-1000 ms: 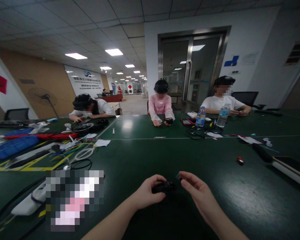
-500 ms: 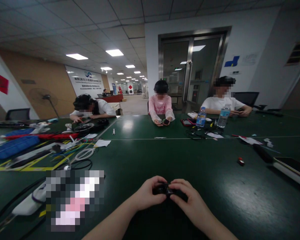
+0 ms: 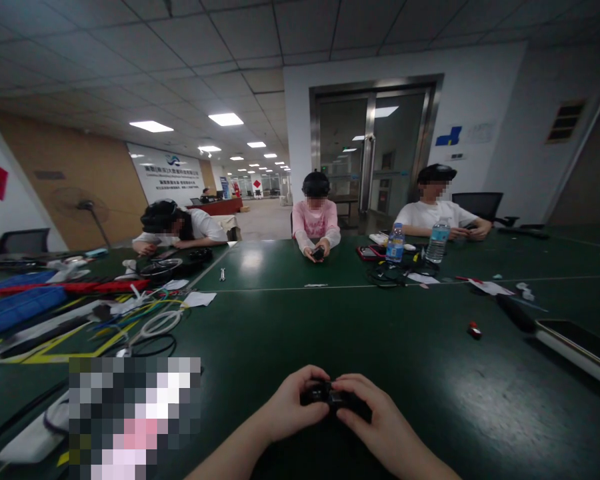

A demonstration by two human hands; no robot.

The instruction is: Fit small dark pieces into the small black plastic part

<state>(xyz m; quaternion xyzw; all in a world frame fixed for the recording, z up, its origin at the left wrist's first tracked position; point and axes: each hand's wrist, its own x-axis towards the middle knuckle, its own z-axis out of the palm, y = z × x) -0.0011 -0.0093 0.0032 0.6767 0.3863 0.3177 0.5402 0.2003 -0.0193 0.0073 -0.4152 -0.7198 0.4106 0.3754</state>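
- At the left edge of the green table [image 3: 260, 327], a white power strip [image 3: 35, 427] lies near a masked-out patch, with a coiled white cable [image 3: 160, 323] farther back.
- Toward the middle, the left hand [image 3: 294, 403] reaches in from below, its wrist raised off the tabletop as far as I can tell; the fingers curl over the far side and the thumb lies along the near side, partly closed around a black object.
- Between the two hands sits the black object [image 3: 322, 392], low in the view and partly covered by fingers, so its full shape is hidden. A second ago the right hand was apart from it, pinching a small piece; now both hands meet on it, and I cannot make out that piece. I judge the work has become a two-handed fit or adjustment.
- Just right of that, the right hand [image 3: 375, 413] mirrors the left, fingers bent over the top and thumb below, closed to a narrow gap filled by the object's right end.
- Farther right, a small red item [image 3: 475, 331] and a white-sided device [image 3: 577, 343] lie untouched, well apart from the hands.
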